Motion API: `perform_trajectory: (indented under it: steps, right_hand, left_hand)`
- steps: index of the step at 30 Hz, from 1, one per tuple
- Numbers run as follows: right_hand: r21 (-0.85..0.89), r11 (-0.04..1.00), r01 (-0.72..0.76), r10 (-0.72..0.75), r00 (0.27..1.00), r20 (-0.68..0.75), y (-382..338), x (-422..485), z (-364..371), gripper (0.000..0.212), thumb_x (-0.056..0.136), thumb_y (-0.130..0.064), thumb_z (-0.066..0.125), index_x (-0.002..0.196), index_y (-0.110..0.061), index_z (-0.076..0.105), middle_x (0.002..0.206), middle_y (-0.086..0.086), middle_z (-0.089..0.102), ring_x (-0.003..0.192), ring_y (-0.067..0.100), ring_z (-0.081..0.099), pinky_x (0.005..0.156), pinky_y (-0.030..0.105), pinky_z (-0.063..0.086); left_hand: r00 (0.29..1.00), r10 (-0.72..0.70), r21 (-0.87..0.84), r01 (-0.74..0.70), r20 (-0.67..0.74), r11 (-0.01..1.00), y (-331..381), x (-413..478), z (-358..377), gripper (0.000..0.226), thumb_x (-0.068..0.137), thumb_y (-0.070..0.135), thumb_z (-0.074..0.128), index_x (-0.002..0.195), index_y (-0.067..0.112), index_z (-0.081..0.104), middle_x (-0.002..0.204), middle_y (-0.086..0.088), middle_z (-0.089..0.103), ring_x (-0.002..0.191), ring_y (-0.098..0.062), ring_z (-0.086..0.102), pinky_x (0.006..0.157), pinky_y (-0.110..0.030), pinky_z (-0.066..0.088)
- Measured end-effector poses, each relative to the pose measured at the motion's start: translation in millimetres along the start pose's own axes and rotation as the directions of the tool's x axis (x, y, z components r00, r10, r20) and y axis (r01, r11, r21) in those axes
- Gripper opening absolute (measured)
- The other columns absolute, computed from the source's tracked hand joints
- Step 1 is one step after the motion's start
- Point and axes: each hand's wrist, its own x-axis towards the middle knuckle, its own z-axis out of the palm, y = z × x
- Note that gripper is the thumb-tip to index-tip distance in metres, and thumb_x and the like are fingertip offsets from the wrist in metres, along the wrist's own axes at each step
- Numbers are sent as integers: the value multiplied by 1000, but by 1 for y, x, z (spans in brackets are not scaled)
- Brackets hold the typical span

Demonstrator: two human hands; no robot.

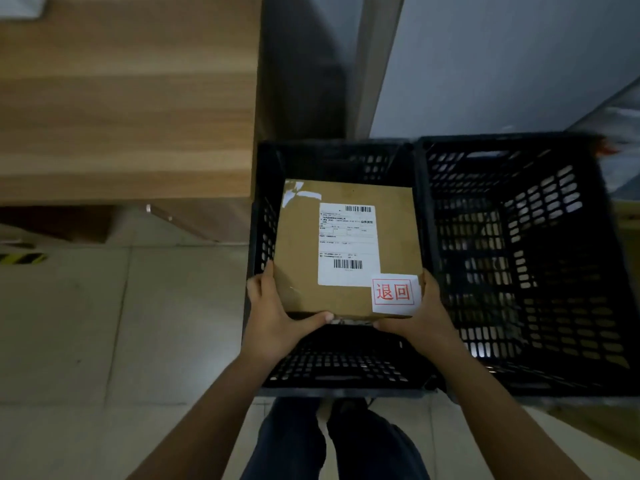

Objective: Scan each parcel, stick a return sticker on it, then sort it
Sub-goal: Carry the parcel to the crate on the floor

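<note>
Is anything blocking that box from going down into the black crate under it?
Nothing visible does. The brown cardboard parcel, held by the left hand and right hand, hangs over the open black plastic crate; what lies beneath it is hidden.

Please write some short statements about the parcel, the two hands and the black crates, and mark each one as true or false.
1. The left hand and the right hand both hold the parcel. True.
2. The return sticker sits at the parcel's far left corner. False: it is at the near right corner, beside the right hand.
3. The parcel is held at the left crate, not the right crate. True.
4. The parcel has no shipping label. False: a white label with barcodes is on its top.
5. The parcel lies on the wooden table. False: the table stands left of the crates, and the parcel is not on it.
</note>
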Motion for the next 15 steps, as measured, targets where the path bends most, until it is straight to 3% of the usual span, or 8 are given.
perform_trajectory:
  steps: [5,8,15]
  right_hand:
    - [-42,999,-26,26,1000,6,31,51,12,121,58,-1,90,150,-21,14,121,-4,52,107,11,52,77,11,43]
    - [-59,998,-23,23,1000,2,43,79,22,118,60,1,88,149,-21,14,119,-5,52,104,10,53,64,4,44]
    - [-68,997,-33,31,999,-29,67,133,43,125,61,1,87,153,-20,6,123,-6,53,111,8,51,91,23,42]
  left_hand:
    - [999,-37,0,37,-1,999,-41,34,37,130,55,51,88,153,27,7,140,8,20,128,-12,33,107,-27,32]
    - [999,-53,16,53,-12,998,-59,58,51,130,55,54,87,153,25,7,146,0,23,131,-14,34,107,-29,33]
    - [998,-67,68,68,-15,995,-89,108,75,127,58,51,87,154,25,7,150,-3,26,134,-15,32,109,-34,35]
